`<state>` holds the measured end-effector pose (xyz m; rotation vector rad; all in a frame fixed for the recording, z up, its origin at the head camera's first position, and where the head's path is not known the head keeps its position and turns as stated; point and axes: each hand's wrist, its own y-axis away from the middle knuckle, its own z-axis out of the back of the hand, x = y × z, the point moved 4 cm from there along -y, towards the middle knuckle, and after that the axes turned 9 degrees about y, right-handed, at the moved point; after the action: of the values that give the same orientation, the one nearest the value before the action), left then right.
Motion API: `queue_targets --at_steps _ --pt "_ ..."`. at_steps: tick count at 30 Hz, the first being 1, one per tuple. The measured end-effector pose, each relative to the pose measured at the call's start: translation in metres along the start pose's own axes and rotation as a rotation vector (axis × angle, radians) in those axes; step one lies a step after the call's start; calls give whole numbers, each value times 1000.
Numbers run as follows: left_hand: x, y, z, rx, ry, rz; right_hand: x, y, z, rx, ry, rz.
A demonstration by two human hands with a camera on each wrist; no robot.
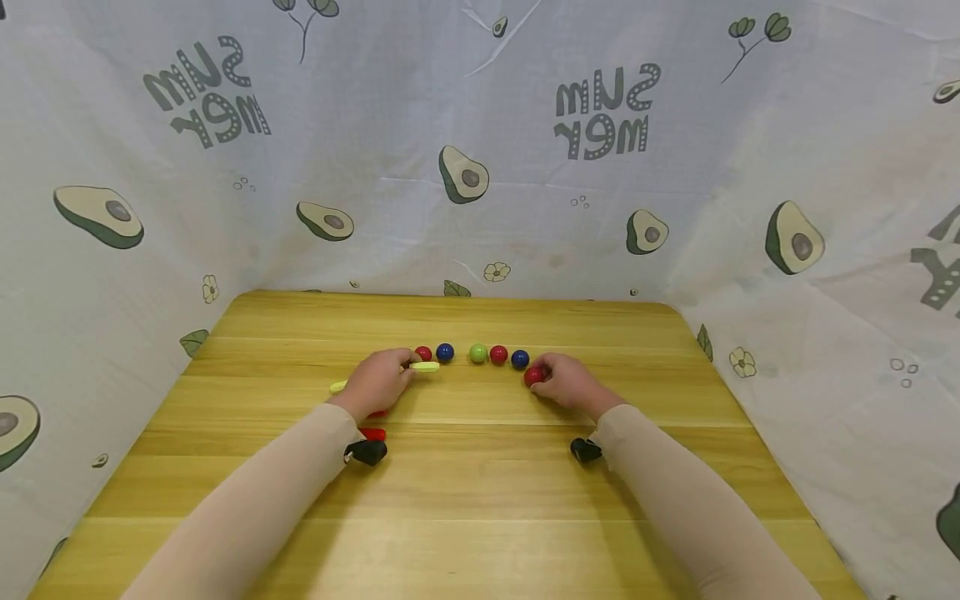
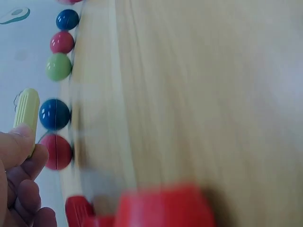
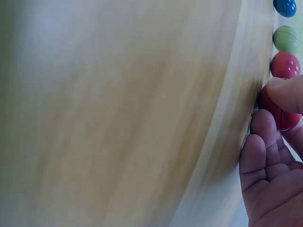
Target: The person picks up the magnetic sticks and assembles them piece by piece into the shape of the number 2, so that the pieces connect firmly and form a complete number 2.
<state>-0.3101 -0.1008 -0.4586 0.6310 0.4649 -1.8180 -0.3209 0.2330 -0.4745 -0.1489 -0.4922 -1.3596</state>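
My left hand (image 1: 377,383) pinches a pale yellow ribbed stick (image 2: 27,111) between thumb and fingers, near the left end of the ball row. Another yellow end (image 1: 338,387) shows on the hand's far left; I cannot tell if it is the same piece. At the right end of the row, my right hand (image 1: 567,383) grips a red ball (image 1: 533,376) with thumb and fingertips. Beside it are a blue ball (image 1: 520,359), a red ball (image 1: 498,355) and a green ball (image 1: 477,353). Across a gap lie another blue ball (image 1: 445,352) and red ball (image 1: 423,353).
Red pieces (image 1: 372,434) lie under the left wrist, partly hidden; one red thing (image 2: 165,208) looms blurred in the left wrist view. Black wrist devices (image 1: 586,451) sit at both cuffs. A printed cloth (image 1: 405,233) surrounds the wooden table (image 1: 480,517).
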Motion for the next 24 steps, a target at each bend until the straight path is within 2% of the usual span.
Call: queue_targets --at_steps 7,16,24 --pt "-15 -6 -14 32 7 -4 5 -1 -1 6 9 25" --pt "-31 -16 -33 46 5 -15 11 -1 0 26 -6 17" --pt "-38 -23 -45 46 12 -1 12 -4 -2 43 -22 9"
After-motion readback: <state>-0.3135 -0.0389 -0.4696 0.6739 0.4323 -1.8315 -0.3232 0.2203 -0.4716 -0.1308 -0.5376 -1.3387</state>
